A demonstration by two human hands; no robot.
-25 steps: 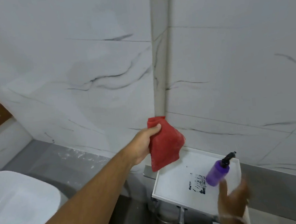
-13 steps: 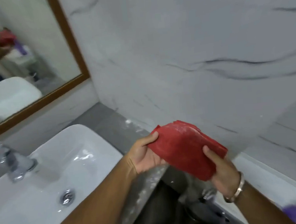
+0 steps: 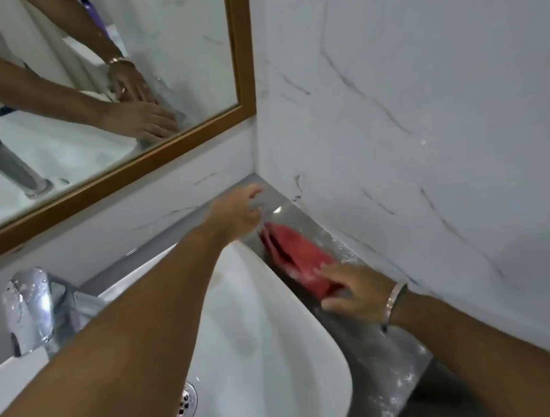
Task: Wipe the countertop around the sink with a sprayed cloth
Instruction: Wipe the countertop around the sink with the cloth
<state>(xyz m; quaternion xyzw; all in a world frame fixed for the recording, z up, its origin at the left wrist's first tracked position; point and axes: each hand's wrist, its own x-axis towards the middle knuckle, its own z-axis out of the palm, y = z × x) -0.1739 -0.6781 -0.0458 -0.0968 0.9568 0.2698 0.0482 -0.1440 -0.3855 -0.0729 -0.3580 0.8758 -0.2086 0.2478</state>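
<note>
A folded red cloth (image 3: 297, 260) lies flat on the wet grey countertop (image 3: 380, 342), in the narrow strip between the white sink (image 3: 261, 327) and the marble wall on the right. My right hand (image 3: 352, 290) presses down on the cloth's near end, fingers spread over it. My left hand (image 3: 237, 212) reaches across the sink to the far corner. It hovers just beyond the cloth's far end, fingers apart and blurred, holding nothing. No spray bottle is in direct view.
A chrome faucet (image 3: 31, 309) stands at the sink's left, and the drain (image 3: 186, 401) shows in the basin. A wood-framed mirror (image 3: 87, 92) on the back wall reflects both arms. The marble wall (image 3: 427, 126) closes off the counter's right side.
The cloth was held up in both hands and now lies on the counter by the wall. My left hand has let go of it, and my view has swung left and down over the sink.
</note>
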